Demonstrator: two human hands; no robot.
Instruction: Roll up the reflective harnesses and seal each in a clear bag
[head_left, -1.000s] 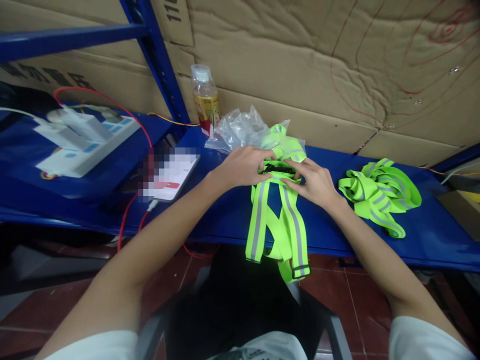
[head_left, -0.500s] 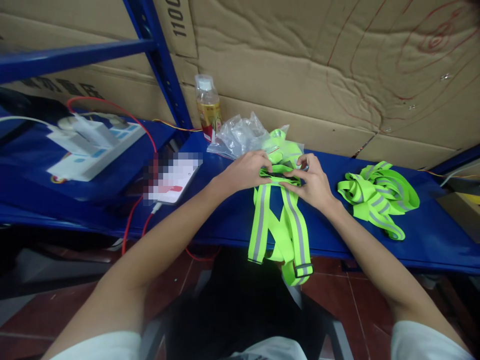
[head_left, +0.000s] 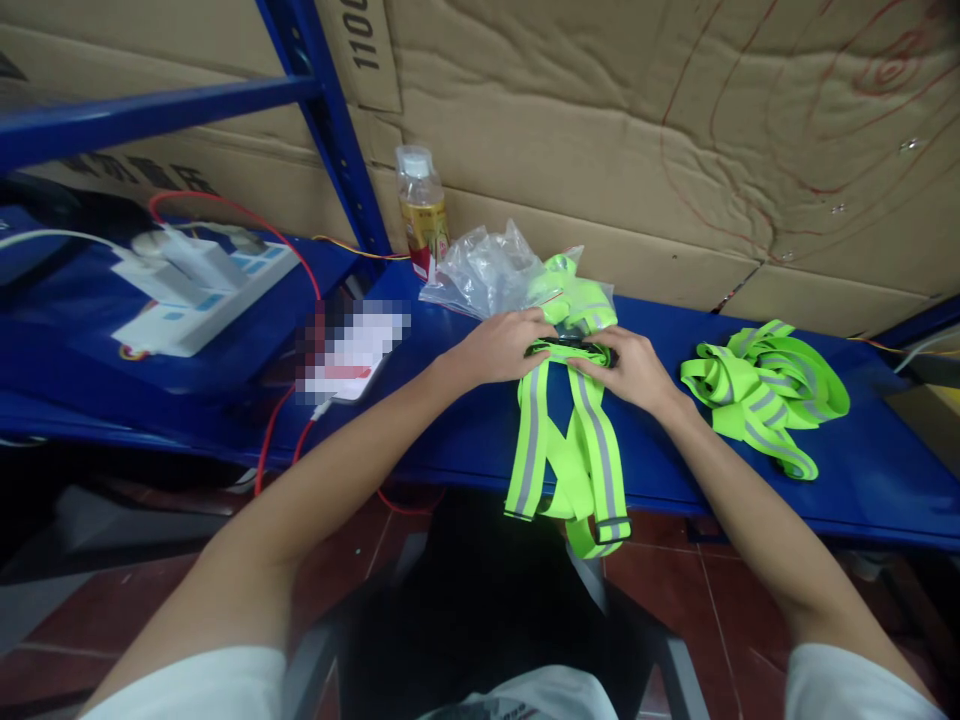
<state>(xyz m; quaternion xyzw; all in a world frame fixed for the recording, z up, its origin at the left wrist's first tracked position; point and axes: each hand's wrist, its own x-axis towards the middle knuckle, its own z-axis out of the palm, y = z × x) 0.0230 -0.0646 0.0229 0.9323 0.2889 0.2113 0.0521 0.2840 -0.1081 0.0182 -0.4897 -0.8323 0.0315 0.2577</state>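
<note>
A white power strip [head_left: 214, 310] lies at far left, then a flat device [head_left: 367, 345], partly blurred out, on a blue tabletop [head_left: 457, 435]. A bottle [head_left: 425, 225] stands before a cardboard panel [head_left: 570, 130], beside crumpled clear plastic [head_left: 487, 270]. At center, a person's left hand [head_left: 506, 347] keeps its grip closed on one end of a folded bundle of yellow-green reflective straps [head_left: 529, 440], whose loops hang over the tabletop's near edge; the right hand [head_left: 628, 370] pinches the other end. Farther right, a loose strap pile [head_left: 765, 392] lies apart.
</note>
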